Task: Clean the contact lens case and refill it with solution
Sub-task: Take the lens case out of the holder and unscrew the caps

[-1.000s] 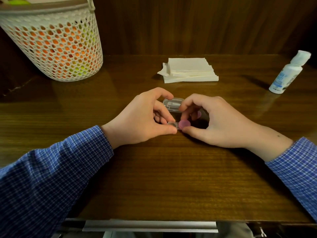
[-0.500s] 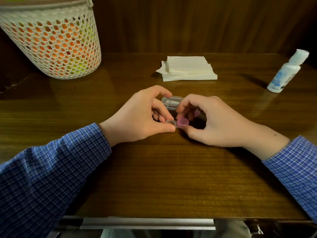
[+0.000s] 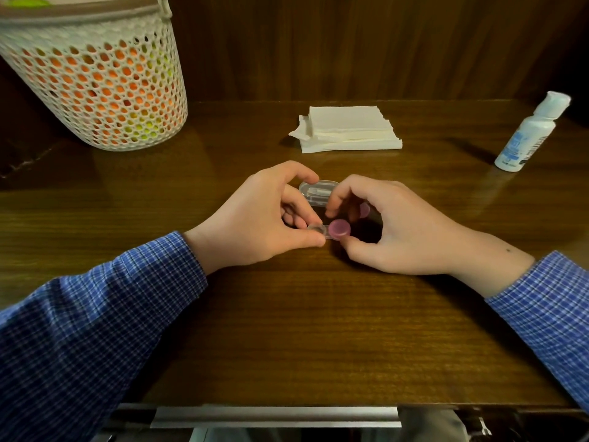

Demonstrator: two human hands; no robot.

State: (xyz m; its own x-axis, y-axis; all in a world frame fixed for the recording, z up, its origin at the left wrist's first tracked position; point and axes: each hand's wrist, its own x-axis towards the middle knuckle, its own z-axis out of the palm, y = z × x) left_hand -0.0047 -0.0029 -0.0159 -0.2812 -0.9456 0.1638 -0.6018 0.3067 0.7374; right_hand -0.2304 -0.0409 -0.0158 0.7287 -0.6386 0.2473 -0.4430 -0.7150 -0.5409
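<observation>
A small contact lens case (image 3: pixel 319 231) sits between my hands at the middle of the wooden table (image 3: pixel 287 330). My left hand (image 3: pixel 258 218) pinches its clear left well between thumb and fingers. My right hand (image 3: pixel 398 228) has its thumb and fingers curled round the pink cap (image 3: pixel 339 228) on the right well. A second pink cap (image 3: pixel 364 210) shows partly under my right fingers. A clear plastic box (image 3: pixel 318 191) lies just behind the hands. The white solution bottle (image 3: pixel 529 134) stands at the far right.
A stack of white tissues (image 3: pixel 349 129) lies behind the hands. A white mesh basket (image 3: pixel 95 81) with orange and green contents stands at the back left. A dark wooden wall closes the back of the table.
Both hands stay on the case in the same spot. The pink cap shows a little more between the right thumb and fingers.
</observation>
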